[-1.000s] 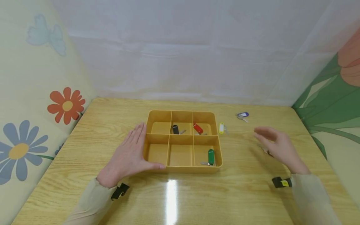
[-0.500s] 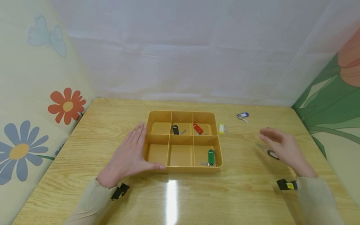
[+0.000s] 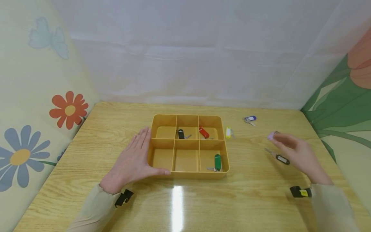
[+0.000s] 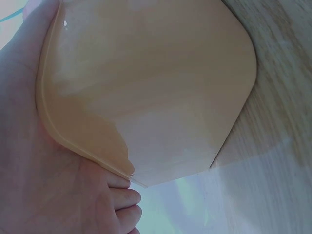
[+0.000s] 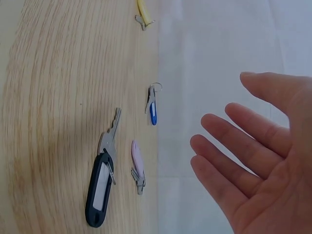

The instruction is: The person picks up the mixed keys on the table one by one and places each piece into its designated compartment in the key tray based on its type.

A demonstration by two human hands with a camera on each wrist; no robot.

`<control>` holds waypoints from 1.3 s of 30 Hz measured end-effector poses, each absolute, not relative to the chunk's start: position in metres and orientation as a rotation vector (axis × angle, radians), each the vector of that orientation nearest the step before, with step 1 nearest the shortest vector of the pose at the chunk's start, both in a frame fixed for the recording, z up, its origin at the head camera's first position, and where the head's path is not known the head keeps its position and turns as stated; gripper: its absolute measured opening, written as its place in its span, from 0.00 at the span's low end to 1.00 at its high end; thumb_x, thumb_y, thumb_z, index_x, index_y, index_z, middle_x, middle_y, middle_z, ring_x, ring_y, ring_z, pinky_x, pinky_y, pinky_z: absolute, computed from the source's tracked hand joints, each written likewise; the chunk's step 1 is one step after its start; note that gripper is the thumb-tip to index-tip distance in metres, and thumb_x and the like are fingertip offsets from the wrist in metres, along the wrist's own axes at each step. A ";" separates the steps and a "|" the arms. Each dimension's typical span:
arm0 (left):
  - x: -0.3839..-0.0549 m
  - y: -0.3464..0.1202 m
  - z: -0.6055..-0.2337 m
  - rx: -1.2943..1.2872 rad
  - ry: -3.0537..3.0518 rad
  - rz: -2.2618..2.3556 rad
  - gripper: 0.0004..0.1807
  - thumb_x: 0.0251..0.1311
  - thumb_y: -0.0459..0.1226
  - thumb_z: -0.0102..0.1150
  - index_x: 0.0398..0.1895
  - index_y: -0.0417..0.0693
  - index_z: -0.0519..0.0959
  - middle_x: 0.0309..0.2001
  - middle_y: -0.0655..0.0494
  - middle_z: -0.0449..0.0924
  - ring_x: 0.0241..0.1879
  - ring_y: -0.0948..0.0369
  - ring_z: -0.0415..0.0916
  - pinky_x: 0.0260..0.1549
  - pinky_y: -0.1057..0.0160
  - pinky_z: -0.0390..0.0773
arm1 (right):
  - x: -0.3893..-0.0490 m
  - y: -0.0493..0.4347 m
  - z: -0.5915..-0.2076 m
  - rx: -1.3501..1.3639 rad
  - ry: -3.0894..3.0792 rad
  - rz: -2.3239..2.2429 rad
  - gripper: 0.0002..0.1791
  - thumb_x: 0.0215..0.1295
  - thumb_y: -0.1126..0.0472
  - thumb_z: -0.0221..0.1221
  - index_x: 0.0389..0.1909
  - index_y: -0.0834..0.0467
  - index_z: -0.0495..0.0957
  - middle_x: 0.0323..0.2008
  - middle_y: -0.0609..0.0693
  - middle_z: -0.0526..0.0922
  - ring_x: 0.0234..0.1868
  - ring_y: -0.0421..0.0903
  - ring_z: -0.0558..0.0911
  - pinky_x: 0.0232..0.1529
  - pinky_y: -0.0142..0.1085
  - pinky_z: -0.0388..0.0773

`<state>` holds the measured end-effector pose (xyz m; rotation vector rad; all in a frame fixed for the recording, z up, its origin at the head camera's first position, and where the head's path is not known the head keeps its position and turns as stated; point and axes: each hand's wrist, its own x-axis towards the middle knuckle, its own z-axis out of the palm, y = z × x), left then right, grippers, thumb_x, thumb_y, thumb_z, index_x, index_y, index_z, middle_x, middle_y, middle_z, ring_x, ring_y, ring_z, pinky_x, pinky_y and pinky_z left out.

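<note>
A yellow six-compartment organizer tray stands on the table, my left hand resting along its left side with straight fingers, the thumb across the front rim. My right hand hovers in the air on the right, holding nothing, its fingers relaxed and apart in the right wrist view. Below it lies a key with a black tag. A key with a lilac tag is partly hidden behind the fingertips in the head view. Inside the tray are keys with black, red and green tags, each in its own compartment.
A key with a yellow tag lies close to the tray's right side. Farther back is one with a blue tag. The wooden table meets a white cloth backdrop, with patterned panels on both sides.
My right hand has drifted right and slightly towards me, uncovering the black-tagged key and part of the lilac-tagged one. The left hand and tray have stayed put.
</note>
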<state>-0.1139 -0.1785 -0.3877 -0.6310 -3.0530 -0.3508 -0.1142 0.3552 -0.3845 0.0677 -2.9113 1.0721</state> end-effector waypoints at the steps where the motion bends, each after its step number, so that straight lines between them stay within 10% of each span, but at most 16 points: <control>1: -0.114 -0.179 -0.388 -0.629 -3.056 -0.349 0.82 0.39 0.85 0.50 0.81 0.38 0.30 0.80 0.42 0.27 0.79 0.49 0.29 0.76 0.46 0.41 | -0.114 0.356 -0.385 0.073 -2.908 1.063 0.29 0.76 0.44 0.56 0.66 0.60 0.76 0.67 0.60 0.75 0.62 0.63 0.76 0.51 0.38 0.79; 5: -0.113 -0.178 -0.387 -0.627 -3.059 -0.350 0.82 0.38 0.85 0.50 0.81 0.38 0.30 0.81 0.42 0.27 0.79 0.49 0.29 0.76 0.46 0.41 | -0.113 0.360 -0.385 0.084 -2.897 1.048 0.28 0.76 0.45 0.56 0.65 0.61 0.77 0.64 0.62 0.77 0.60 0.64 0.77 0.43 0.22 0.72; 39: -0.113 -0.179 -0.387 -0.635 -3.046 -0.363 0.81 0.39 0.85 0.50 0.81 0.41 0.28 0.81 0.43 0.27 0.79 0.50 0.29 0.76 0.47 0.41 | -0.100 0.390 -0.384 0.023 -2.907 0.924 0.28 0.76 0.45 0.57 0.66 0.61 0.76 0.60 0.63 0.80 0.57 0.64 0.77 0.38 0.16 0.68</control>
